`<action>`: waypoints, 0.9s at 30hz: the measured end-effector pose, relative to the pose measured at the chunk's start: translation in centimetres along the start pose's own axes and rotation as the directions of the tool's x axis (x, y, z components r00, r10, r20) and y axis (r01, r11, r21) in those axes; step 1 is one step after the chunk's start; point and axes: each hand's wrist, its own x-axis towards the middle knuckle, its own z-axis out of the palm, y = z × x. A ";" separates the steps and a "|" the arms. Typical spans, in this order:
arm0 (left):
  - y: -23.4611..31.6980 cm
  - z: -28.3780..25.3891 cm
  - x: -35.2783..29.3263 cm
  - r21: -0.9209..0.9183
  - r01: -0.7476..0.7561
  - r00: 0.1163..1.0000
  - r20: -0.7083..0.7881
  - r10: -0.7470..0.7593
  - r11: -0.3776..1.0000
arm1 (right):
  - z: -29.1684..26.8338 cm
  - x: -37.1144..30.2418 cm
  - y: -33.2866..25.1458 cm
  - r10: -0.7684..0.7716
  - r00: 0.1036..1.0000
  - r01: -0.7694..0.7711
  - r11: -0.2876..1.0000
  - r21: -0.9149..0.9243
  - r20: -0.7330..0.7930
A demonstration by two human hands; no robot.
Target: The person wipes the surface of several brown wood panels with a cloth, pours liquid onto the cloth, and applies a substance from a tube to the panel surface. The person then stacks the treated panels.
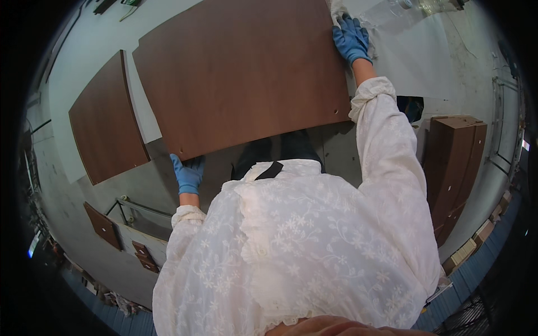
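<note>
A large brown wood-look panel (241, 73) lies flat before me, with a small hole near each of its two near corners. My left hand (188, 175), in a blue glove, is closed on the near left corner, its fingertips partly hidden at the edge. At the panel's right edge is my right hand (352, 40), also blue-gloved, pressed over a crumpled white cloth (338, 8). The cloth shows beyond the fingertips and beside the palm; how tightly the fingers hold it is partly hidden.
A smaller brown panel (107, 120) with a curved side lies left of the large one on a white-covered table (412, 61). Clear plastic bottles (392, 10) lie at the far right. Brown panels (454, 162) are stacked at right; small brown pieces (103, 225) sit lower left.
</note>
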 end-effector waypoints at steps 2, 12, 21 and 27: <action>-0.1 0.3 0.0 -0.018 -0.016 0.999 -0.036 0.015 1.000 | 0.7 0.4 1.2 -0.025 0.998 0.025 1.000 0.005 -0.057; -0.6 0.5 0.5 -0.151 -0.085 0.994 -0.078 0.074 0.985 | -1.1 1.4 0.3 0.010 0.991 -0.016 0.999 -0.043 -0.134; -0.2 -1.9 4.1 0.364 -0.363 0.805 -0.342 0.486 0.858 | -6.0 -3.9 -3.7 0.187 0.962 -0.256 0.872 0.418 0.200; 2.0 -1.4 3.2 0.728 -0.306 0.772 -0.187 0.607 0.614 | -2.9 1.5 -3.6 0.333 0.849 -0.475 0.820 0.319 0.410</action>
